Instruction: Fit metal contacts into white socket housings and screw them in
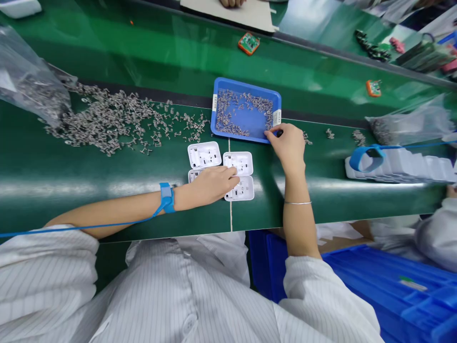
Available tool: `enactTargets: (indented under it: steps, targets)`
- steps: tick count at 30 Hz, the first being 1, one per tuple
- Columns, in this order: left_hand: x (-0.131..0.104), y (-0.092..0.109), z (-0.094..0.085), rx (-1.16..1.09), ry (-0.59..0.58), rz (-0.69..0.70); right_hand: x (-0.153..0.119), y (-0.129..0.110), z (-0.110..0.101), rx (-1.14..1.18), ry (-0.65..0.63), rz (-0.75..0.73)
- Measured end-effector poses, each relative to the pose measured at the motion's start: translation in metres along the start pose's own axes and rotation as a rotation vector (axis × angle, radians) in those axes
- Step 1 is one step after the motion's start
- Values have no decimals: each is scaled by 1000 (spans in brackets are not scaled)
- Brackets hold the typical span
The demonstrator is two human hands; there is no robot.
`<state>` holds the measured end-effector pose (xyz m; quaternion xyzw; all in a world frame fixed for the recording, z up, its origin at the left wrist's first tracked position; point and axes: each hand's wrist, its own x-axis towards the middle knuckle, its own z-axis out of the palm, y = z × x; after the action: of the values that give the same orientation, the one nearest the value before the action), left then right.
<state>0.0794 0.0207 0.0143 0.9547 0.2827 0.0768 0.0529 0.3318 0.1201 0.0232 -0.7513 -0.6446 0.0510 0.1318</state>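
My left hand (216, 185) reaches over several white plastic housings, its fingers outstretched and apart, the fingertips at the inner edges of the right-hand pair. Of these, an upper right housing (244, 163) and a lower right housing (244, 189) show small dark slots inside. An upper left housing (205, 155) lies beside them, and the hand partly covers a lower left housing (193, 175). At the front right corner of a blue tray (255, 125), my right hand (288, 145) is pinched closed around a small black object (279, 133) whose kind I cannot make out. Small metal parts (228, 112) lie in the tray.
Loose metal parts (114, 119) spread left from a clear plastic bag (32, 76). Orange-edged circuit pieces (249, 43) lie farther back. On the right are white plastic trays (403, 163), a blue wrist strap (366, 158) and another bag (414, 121). Another person's hand (233, 3) shows at the top.
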Motion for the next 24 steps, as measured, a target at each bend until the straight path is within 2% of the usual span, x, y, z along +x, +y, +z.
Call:
enactTargets:
  steps: [6,14,24]
  targets:
    - [0,1,-2,5,-5,-5,6,-9,1,-86,-61,27]
    - [0,1,-3,24,-8,7,8,-7,-3,-83,-115,39]
    - [-3,0,2,31,32,21,9,-9,-4,-108,-133,12]
